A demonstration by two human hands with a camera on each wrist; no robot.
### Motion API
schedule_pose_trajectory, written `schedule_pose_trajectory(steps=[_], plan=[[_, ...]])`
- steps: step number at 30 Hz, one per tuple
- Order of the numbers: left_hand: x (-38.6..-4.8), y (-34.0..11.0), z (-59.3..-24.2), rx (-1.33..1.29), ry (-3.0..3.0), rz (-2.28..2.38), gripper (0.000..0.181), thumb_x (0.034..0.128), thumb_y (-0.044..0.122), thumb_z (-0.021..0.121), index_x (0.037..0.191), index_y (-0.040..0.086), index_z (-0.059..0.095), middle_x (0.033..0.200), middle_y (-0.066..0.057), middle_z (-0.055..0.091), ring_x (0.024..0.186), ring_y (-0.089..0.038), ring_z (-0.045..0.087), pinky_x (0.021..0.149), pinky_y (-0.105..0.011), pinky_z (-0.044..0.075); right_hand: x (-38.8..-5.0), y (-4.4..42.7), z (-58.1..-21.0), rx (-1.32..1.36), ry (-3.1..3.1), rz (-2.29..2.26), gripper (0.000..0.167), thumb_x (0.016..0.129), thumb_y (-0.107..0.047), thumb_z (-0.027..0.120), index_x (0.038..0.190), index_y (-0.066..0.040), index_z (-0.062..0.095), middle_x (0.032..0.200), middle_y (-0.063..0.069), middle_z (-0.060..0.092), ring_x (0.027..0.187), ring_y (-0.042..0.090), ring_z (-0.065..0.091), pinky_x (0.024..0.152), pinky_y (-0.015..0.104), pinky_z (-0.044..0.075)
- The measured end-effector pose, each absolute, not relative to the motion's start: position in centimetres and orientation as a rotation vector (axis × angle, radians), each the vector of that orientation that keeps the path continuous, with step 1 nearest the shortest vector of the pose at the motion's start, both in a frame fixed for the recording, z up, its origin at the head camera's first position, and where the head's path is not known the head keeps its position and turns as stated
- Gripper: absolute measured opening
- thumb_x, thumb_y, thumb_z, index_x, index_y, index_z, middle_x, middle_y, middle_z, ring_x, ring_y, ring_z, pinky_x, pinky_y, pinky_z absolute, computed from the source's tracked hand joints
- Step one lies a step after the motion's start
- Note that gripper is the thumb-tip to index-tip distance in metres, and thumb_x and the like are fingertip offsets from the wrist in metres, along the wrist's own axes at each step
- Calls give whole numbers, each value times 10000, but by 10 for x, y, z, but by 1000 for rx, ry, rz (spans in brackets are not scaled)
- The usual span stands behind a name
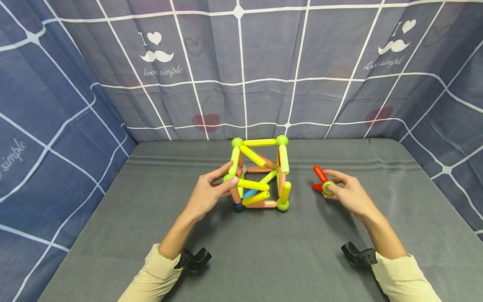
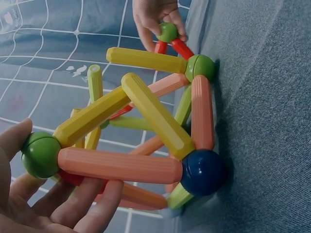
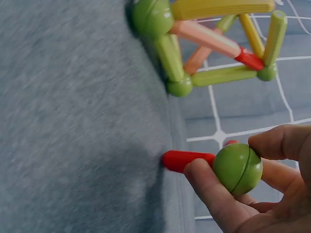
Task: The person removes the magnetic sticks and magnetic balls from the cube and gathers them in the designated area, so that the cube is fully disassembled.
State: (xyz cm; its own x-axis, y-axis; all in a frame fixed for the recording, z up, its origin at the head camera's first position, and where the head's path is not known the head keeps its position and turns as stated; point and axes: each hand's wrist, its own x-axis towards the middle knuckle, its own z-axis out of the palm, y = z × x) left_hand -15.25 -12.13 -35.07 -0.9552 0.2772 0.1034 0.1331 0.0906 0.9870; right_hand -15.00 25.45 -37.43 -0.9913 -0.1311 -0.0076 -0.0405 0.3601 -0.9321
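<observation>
A frame of magnetic rods and balls (image 1: 261,204) stands mid-table, with yellow, orange and green rods. My left hand (image 1: 206,193) holds its near upper left green ball (image 2: 41,155), thumb on the ball and fingers behind it. From that ball a yellow rod (image 1: 253,185) reaches right with its far end free. A dark blue ball (image 2: 203,172) sits at the corner below. To the right of the frame, my right hand (image 1: 349,193) pinches a green ball (image 3: 237,168) between thumb and fingers. Two red rods (image 1: 320,173) stick out from this ball towards the frame.
The frame and the hands are over a grey cloth-covered table (image 1: 286,260). Behind it hangs a blue-grey curtain (image 1: 211,50) with white grid lines, which also closes off both sides. Each wrist carries a black strap mount (image 1: 194,259).
</observation>
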Motion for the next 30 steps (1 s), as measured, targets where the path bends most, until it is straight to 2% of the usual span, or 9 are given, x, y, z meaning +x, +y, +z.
schedule_pose_trajectory(steps=[6,13,16,19,23,25,27,30], plan=[[-152,-120,-350,420,2230,2018,561,949,165,689,1467,99,482,1416,-154,523,1106,-300,637,827,-369,560,-149,258,-378,-200,2625,-1561,473,958,-10,539,1414,87,461,1186,339,548,932,354,675,775,364,577],[-152,-120,-350,411,2238,2015,559,948,162,690,1464,97,487,1407,-146,532,1098,-291,642,829,-372,559,-148,257,-376,-258,2778,-1323,458,947,-30,543,1389,83,504,1237,348,565,761,267,705,626,313,549],[-153,-120,-351,410,2235,2020,556,948,157,688,1464,97,487,1409,-146,531,1101,-288,641,832,-375,558,-147,256,-376,-270,2852,-1161,453,927,-52,543,1362,78,540,1137,293,615,689,198,682,551,283,463],[-153,-120,-351,412,2229,2025,555,948,158,689,1463,99,489,1409,-142,532,1103,-288,640,832,-376,558,-146,256,-379,-278,2895,-1030,447,903,-57,544,1325,89,571,1011,214,624,639,144,639,528,276,408],[-153,-119,-351,414,2227,2025,554,950,162,687,1464,103,488,1416,-139,527,1105,-292,639,832,-378,558,-145,258,-383,-282,2929,-920,435,877,-52,550,1288,81,608,884,127,602,601,131,564,537,291,390],[-152,-119,-351,413,2230,2022,553,951,157,685,1464,103,487,1419,-141,524,1104,-296,640,831,-380,558,-146,258,-384,-306,2951,-874,425,870,-54,558,1271,71,627,880,117,607,647,156,552,577,305,395],[-152,-119,-350,411,2235,2023,551,951,151,683,1464,103,488,1418,-140,525,1104,-304,639,828,-383,559,-146,259,-384,-338,2968,-837,416,871,-57,563,1260,69,636,934,173,647,737,196,553,639,333,404],[-152,-120,-350,411,2243,2014,553,951,149,683,1465,97,485,1416,-145,526,1105,-308,638,830,-381,558,-146,259,-384,-373,2991,-798,396,877,-62,572,1241,72,648,1109,269,653,849,256,529,707,388,401]])
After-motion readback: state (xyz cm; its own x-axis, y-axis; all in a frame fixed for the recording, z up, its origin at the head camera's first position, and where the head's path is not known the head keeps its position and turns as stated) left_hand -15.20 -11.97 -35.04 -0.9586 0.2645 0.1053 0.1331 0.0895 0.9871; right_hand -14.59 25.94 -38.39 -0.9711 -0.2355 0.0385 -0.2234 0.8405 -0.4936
